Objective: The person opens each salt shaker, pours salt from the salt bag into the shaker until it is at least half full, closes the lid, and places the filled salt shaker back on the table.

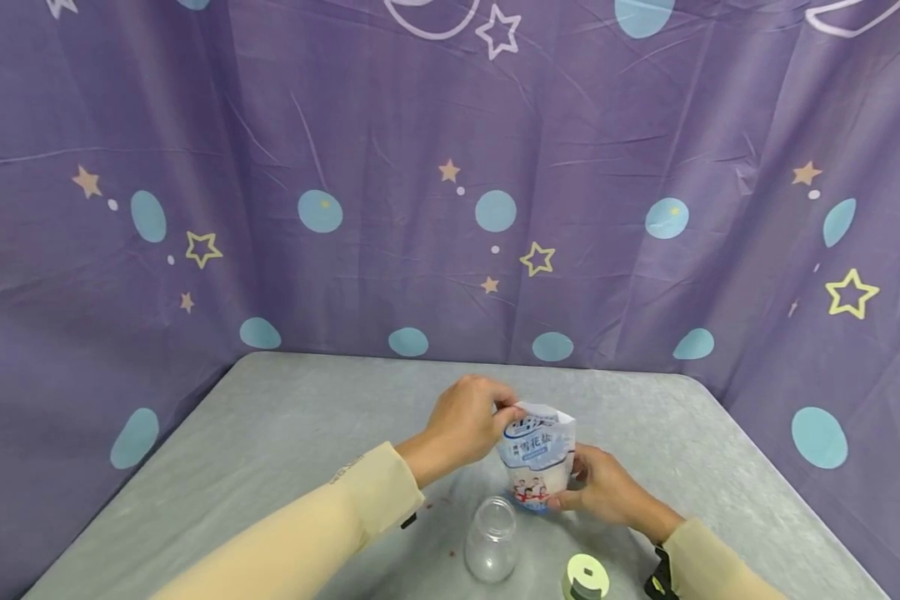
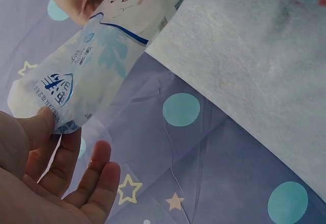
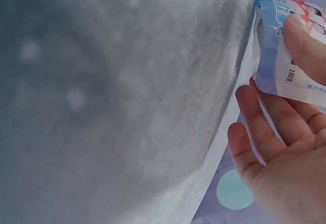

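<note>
A white and blue bag of salt (image 1: 537,454) is held upright between both hands over the table. My left hand (image 1: 471,418) pinches its top left corner between thumb and fingers. Lower down, my right hand (image 1: 606,490) grips the bag's right side near the bottom, its thumb across the printed front in the right wrist view. The left wrist view shows the other fingers of the left hand (image 2: 61,178) spread loosely off the bag. Just in front of the bag is a clear jar (image 1: 491,542) with a round rim at its top.
A pale green, round lid-like piece (image 1: 587,575) with a dark opening lies right of the jar, near the front. The grey-covered table (image 1: 330,417) reaches back to a purple curtain (image 1: 405,275) with stars and blue dots. Small reddish specks mark the cover left of the jar.
</note>
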`<action>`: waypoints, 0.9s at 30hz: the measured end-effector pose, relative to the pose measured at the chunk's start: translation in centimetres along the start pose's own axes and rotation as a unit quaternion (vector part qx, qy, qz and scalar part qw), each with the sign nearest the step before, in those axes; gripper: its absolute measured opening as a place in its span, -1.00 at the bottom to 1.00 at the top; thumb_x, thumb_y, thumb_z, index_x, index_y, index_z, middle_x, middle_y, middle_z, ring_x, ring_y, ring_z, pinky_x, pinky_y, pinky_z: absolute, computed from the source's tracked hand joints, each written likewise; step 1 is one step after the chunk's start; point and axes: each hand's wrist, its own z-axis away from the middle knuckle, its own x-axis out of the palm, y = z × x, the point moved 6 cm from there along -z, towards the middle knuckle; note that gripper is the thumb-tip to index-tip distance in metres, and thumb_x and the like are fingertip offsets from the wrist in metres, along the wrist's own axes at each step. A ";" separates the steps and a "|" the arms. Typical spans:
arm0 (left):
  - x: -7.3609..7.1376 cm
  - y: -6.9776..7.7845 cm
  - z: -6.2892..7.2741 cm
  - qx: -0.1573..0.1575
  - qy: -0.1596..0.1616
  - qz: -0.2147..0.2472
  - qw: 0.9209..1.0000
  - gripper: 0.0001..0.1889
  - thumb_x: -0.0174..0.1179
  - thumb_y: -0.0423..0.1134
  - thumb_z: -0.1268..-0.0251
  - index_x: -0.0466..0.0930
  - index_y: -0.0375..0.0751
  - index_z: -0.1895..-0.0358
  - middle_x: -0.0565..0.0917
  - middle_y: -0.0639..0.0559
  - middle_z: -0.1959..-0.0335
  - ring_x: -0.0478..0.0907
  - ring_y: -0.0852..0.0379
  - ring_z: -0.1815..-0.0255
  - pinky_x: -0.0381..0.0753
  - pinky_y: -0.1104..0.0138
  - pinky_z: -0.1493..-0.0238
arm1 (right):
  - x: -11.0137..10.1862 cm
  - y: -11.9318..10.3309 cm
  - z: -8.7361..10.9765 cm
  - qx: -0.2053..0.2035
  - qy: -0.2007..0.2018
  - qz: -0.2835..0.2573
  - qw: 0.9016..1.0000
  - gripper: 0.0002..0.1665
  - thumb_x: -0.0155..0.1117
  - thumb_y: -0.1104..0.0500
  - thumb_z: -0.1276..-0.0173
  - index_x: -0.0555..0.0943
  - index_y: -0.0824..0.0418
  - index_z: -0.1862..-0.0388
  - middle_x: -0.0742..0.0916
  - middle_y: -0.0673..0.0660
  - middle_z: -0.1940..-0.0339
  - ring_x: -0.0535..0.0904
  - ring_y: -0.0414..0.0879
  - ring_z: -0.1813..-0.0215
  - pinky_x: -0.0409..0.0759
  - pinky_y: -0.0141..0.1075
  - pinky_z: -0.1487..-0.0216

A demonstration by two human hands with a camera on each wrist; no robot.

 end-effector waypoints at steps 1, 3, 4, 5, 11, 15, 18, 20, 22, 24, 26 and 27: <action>0.0 0.0 0.1 -0.002 -0.002 0.002 1.000 -0.85 0.40 -0.15 -0.34 0.79 0.03 0.43 0.63 0.33 0.49 0.48 0.27 0.40 0.47 0.35 0.34 | -0.1 0.0 0.1 -0.006 -0.003 -0.004 1.000 -0.35 0.70 0.16 -0.02 0.63 0.23 -0.10 0.78 0.07 0.11 0.68 -0.04 0.16 0.62 -0.25 0.21; -0.1 0.0 0.2 -0.002 -0.002 0.002 1.000 -0.84 0.41 -0.15 -0.33 0.78 0.02 0.45 0.62 0.33 0.51 0.47 0.26 0.41 0.47 0.34 0.35 | -0.3 -0.1 0.3 -0.016 -0.008 -0.009 1.000 -0.35 0.69 0.15 -0.04 0.63 0.22 -0.12 0.79 0.06 0.06 0.69 -0.07 0.10 0.62 -0.23 0.13; -0.2 0.0 0.3 -0.001 -0.001 0.001 1.000 -0.82 0.41 -0.14 -0.33 0.77 0.02 0.47 0.61 0.33 0.52 0.47 0.25 0.42 0.46 0.34 0.36 | -0.4 -0.1 0.4 -0.019 -0.009 -0.012 1.000 -0.35 0.68 0.14 -0.05 0.64 0.22 -0.13 0.79 0.05 0.05 0.68 -0.09 0.08 0.62 -0.21 0.10; -0.3 0.0 0.3 0.000 0.000 -0.002 1.000 -0.80 0.41 -0.14 -0.33 0.75 0.02 0.50 0.59 0.33 0.54 0.45 0.25 0.44 0.44 0.35 0.38 | -0.6 -0.1 0.5 -0.022 -0.009 -0.011 1.000 -0.35 0.68 0.13 -0.06 0.64 0.21 -0.14 0.79 0.03 0.05 0.68 -0.10 0.07 0.62 -0.20 0.08; -0.5 -0.1 0.7 0.007 -0.004 -0.008 1.000 -0.63 0.42 -0.13 -0.31 0.60 -0.05 0.67 0.44 0.25 0.67 0.34 0.24 0.55 0.32 0.37 0.48 | -1.4 -0.2 1.2 -0.039 -0.011 -0.019 0.999 -0.34 0.64 0.10 -0.14 0.61 0.23 -0.20 0.78 0.01 0.06 0.69 -0.12 0.09 0.62 -0.18 0.06; -0.5 -0.4 0.9 -0.001 -0.016 -0.015 1.000 -0.58 0.41 -0.12 -0.32 0.54 -0.03 0.72 0.40 0.22 0.70 0.31 0.24 0.58 0.29 0.38 0.50 | -1.8 -0.4 1.7 -0.040 -0.027 -0.065 0.997 -0.38 0.60 0.19 -0.18 0.58 0.30 -0.19 0.77 0.15 0.03 0.73 -0.07 0.10 0.68 -0.23 0.14; -0.5 -0.6 1.0 -0.005 -0.022 -0.022 1.000 -0.57 0.41 -0.10 -0.33 0.55 -0.03 0.72 0.39 0.22 0.72 0.30 0.24 0.59 0.29 0.38 0.51 | -2.1 -0.5 2.0 -0.039 -0.037 -0.088 0.995 -0.45 0.58 0.24 -0.20 0.58 0.32 -0.13 0.76 0.21 0.03 0.75 -0.03 0.12 0.70 -0.25 0.18; -0.6 -0.6 1.2 -0.007 -0.025 -0.022 0.999 -0.60 0.41 -0.10 -0.32 0.59 -0.04 0.70 0.40 0.23 0.73 0.30 0.24 0.61 0.29 0.38 0.53 | -2.3 -0.6 2.2 -0.042 -0.042 -0.093 0.994 -0.46 0.57 0.26 -0.21 0.58 0.35 -0.12 0.76 0.23 0.04 0.76 -0.03 0.14 0.70 -0.25 0.18; -0.6 -0.6 1.3 -0.007 -0.028 -0.025 0.999 -0.59 0.41 -0.09 -0.32 0.58 -0.06 0.71 0.39 0.23 0.74 0.29 0.25 0.62 0.27 0.38 0.53 | -2.4 -0.8 2.4 -0.043 -0.048 -0.097 0.993 -0.47 0.56 0.28 -0.22 0.58 0.37 -0.13 0.76 0.24 0.05 0.76 -0.03 0.15 0.71 -0.25 0.19; -0.6 -0.5 1.5 -0.007 -0.031 -0.024 0.999 -0.60 0.41 -0.09 -0.32 0.60 -0.07 0.69 0.39 0.24 0.74 0.28 0.26 0.63 0.26 0.39 0.55 | -2.6 -0.9 2.5 -0.044 -0.057 -0.100 0.992 -0.46 0.54 0.28 -0.24 0.58 0.40 -0.15 0.77 0.26 0.05 0.76 -0.03 0.15 0.71 -0.25 0.19; -0.7 -0.4 1.7 -0.004 -0.031 -0.024 0.999 -0.60 0.42 -0.10 -0.31 0.59 -0.07 0.69 0.39 0.24 0.74 0.27 0.27 0.63 0.25 0.40 0.56 | -2.7 -1.0 2.7 -0.042 -0.067 -0.107 0.991 -0.47 0.52 0.29 -0.26 0.58 0.43 -0.17 0.77 0.28 0.05 0.77 -0.03 0.15 0.71 -0.24 0.19; -0.7 -0.3 1.8 -0.002 -0.031 -0.025 0.999 -0.61 0.42 -0.10 -0.31 0.60 -0.07 0.69 0.40 0.24 0.73 0.27 0.28 0.63 0.25 0.40 0.56 | -2.8 -1.0 2.8 -0.044 -0.072 -0.109 0.990 -0.47 0.51 0.30 -0.27 0.58 0.43 -0.17 0.77 0.28 0.05 0.77 -0.03 0.14 0.71 -0.24 0.19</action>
